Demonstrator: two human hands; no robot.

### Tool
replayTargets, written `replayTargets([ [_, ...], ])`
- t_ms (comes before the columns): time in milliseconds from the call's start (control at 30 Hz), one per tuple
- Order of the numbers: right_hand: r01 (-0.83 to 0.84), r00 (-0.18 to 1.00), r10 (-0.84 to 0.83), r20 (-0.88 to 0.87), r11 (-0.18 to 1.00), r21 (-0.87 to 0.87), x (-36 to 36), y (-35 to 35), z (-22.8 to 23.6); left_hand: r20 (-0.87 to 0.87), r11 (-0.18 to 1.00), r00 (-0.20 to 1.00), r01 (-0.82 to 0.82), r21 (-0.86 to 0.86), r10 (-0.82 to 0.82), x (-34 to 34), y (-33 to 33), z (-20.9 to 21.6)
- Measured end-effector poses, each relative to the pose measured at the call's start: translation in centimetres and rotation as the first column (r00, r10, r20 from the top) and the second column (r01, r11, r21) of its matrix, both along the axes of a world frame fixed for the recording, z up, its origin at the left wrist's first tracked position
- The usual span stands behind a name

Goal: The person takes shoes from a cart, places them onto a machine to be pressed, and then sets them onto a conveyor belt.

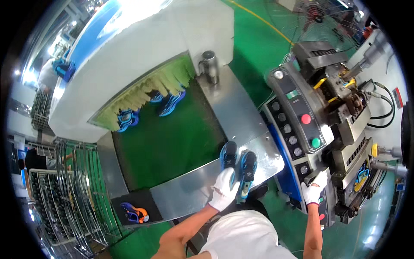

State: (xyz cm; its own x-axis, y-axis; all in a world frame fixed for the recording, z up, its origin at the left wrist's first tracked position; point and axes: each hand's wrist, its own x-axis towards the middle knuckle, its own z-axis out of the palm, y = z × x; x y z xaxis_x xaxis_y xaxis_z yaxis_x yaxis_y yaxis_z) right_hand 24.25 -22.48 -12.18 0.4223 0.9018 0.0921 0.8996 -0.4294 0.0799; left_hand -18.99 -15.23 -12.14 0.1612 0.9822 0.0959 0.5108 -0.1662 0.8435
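My left hand (224,190), in a white glove, closes on the heel end of a black-and-blue shoe (228,155) at the corner of the metal table edge (185,190). Beside it, on the right, lies a matching shoe (247,170) with a pale patch at its heel end. My right hand (315,188), also gloved in white, rests on the lower control panel of the machine (297,129), its fingers reaching forward and holding nothing I can see. Under the hand, part of the panel is hidden.
Several blue shoes (172,102) sit on the green belt (168,146) by the flap curtain (146,93). An orange-and-purple shoe part (134,213) lies on a dark pad. A metal mug (210,67) stands behind. Wire racks (79,190) are left, a fan (317,13) far right.
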Motion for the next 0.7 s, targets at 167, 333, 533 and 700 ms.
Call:
replayTargets([
  [167, -0.157, 0.623, 0.038, -0.781, 0.985, -0.078, -22.6, 5.8, 4.1, -0.177, 0.899, 0.966, -0.240, -0.367, 0.186, -0.4, 0.4, -7.8],
  [333, 0.265, 0.649, -0.185, -0.738, 0.964, -0.009, -31.2, 7.7, -7.5, -0.059, 0.927, 0.997, -0.071, -0.369, 0.053, -0.2, 4.8, -10.4],
  [533, 0.723, 0.011, -0.130, -0.991, 0.686, -0.082, -27.0, 6.5, 2.8, 0.046, 0.847, 0.985, 0.165, -0.506, -0.165, -3.6, 9.2, -8.9],
  [700, 0.836, -0.036, -0.150, -0.988, 0.538, -0.112, -24.5, -7.2, 5.6, 0.239, 0.564, 0.779, 0.595, -0.572, -0.579, 2.7, 2.8, -1.5],
])
